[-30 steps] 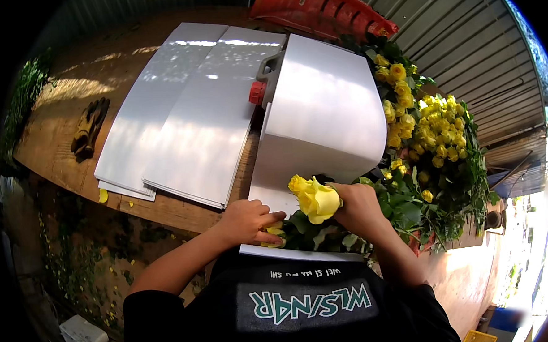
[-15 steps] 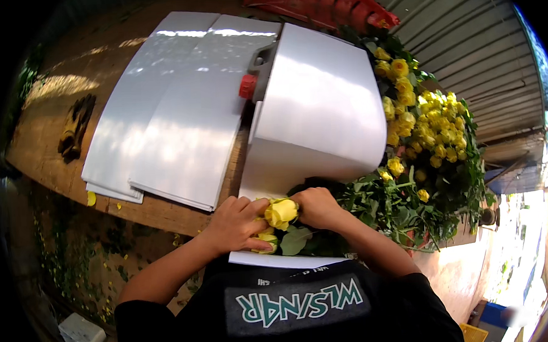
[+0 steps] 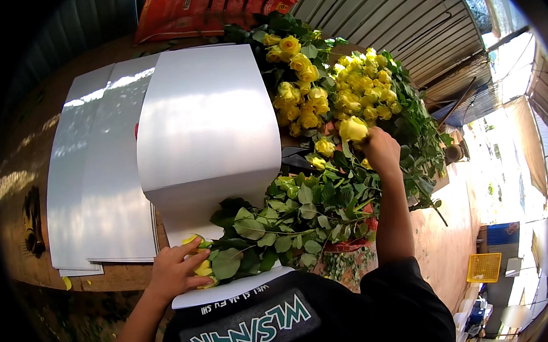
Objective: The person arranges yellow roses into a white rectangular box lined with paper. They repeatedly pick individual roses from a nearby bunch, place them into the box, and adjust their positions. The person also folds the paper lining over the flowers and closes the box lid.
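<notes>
At the front of the bench, my left hand (image 3: pixel 175 269) has its fingers curled over yellow rose heads (image 3: pixel 203 267) that lie on a white sheet (image 3: pixel 191 298) close to my body. Their leafy stems (image 3: pixel 253 246) run off to the right. Farther right, my right hand (image 3: pixel 382 152) is closed beside a large yellow rose (image 3: pixel 353 129), apparently pinching it just under the bloom; its stem is hidden by the hand and leaves. Behind that rose rises a dense heap of yellow roses (image 3: pixel 365 85), with another cluster (image 3: pixel 300 70) to its left.
A curved white sheet (image 3: pixel 206 112) stands left of the flowers, beside a stack of flat white sheets (image 3: pixel 111 198). Dark gloves (image 3: pixel 32 221) lie on the wooden bench at far left. A red bag (image 3: pixel 210 13) is at the back; a yellow crate (image 3: pixel 484 267) sits at lower right.
My view has swung to the right. My right hand has left the roses at the sheet and reached out to a rose by the heap. My left hand stays on the roses.
</notes>
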